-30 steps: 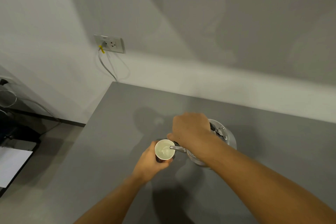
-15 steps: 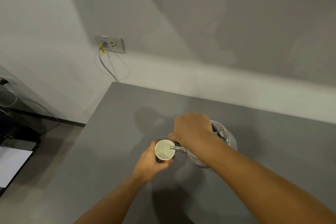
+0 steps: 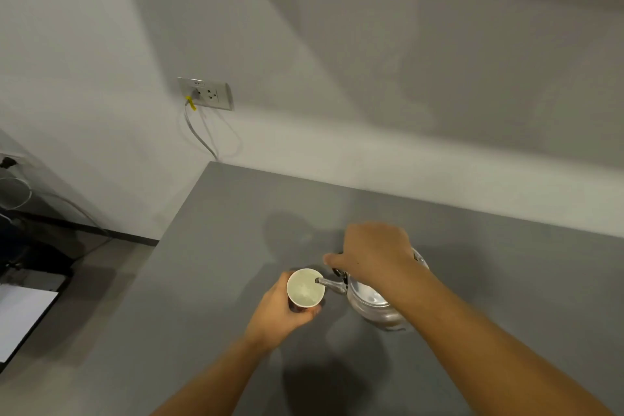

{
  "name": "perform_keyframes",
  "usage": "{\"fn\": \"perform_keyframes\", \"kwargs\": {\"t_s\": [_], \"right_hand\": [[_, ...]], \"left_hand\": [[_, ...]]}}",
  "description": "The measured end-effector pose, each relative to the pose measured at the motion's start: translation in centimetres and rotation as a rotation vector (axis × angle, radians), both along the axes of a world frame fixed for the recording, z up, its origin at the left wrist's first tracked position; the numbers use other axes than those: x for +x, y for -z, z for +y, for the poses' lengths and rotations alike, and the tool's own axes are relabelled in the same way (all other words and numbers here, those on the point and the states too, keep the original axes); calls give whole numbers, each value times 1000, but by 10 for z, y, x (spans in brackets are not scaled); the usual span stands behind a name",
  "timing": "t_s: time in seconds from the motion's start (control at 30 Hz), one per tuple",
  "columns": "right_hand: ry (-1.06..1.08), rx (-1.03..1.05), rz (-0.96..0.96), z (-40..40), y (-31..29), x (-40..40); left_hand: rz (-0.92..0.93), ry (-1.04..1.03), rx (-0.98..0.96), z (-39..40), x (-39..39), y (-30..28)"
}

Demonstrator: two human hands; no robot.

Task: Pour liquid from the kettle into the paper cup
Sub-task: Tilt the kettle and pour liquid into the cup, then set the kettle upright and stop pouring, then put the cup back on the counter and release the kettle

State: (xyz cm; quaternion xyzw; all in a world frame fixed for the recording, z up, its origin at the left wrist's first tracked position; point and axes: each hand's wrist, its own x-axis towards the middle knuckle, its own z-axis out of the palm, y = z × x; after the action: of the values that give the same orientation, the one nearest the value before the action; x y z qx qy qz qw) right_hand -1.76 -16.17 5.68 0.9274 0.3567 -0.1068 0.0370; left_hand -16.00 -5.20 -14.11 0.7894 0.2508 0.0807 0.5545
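A paper cup [image 3: 305, 287] with a white inside and a dark outer wall is held above the grey table [image 3: 209, 263], with my left hand [image 3: 277, 312] wrapped around its side from below. A shiny metal kettle [image 3: 371, 302] is tilted toward the cup, and its thin spout tip reaches over the cup's right rim. My right hand [image 3: 374, 252] grips the kettle's handle from above and hides most of the lid and handle. A pale liquid shows inside the cup; I cannot make out a stream.
The table's left edge runs diagonally down to the floor. A wall socket [image 3: 206, 93] with a plugged cable sits on the white wall behind. A dark stand with white paper [image 3: 23, 312] is at the far left.
The kettle and my right hand have shifted slightly, with the index finger now stretched out to the left. The cup and my left hand stay in place.
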Motion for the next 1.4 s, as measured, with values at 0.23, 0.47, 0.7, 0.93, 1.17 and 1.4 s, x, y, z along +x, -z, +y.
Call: {"fn": "perform_keyframes", "kwargs": {"t_s": [0.23,0.47,0.7,0.93,1.17,1.4], "right_hand": [[121,50,117,-25,10,14],[175,78,175,-44,14,16],[241,190,249,-65,7,19],[286,320,352,-84,0,44],[309,434,356,-88,-2,94],[380,433,254,-62,4,170]], "left_hand": [[-9,17,18,1,-1,-3],[-34,24,-8,1,-4,-2],[-47,-37,17,-2,-5,-17],[56,-130,69,15,20,-26],[126,-109,138,48,65,-30],[108,-95,213,72,133,-44]]}}
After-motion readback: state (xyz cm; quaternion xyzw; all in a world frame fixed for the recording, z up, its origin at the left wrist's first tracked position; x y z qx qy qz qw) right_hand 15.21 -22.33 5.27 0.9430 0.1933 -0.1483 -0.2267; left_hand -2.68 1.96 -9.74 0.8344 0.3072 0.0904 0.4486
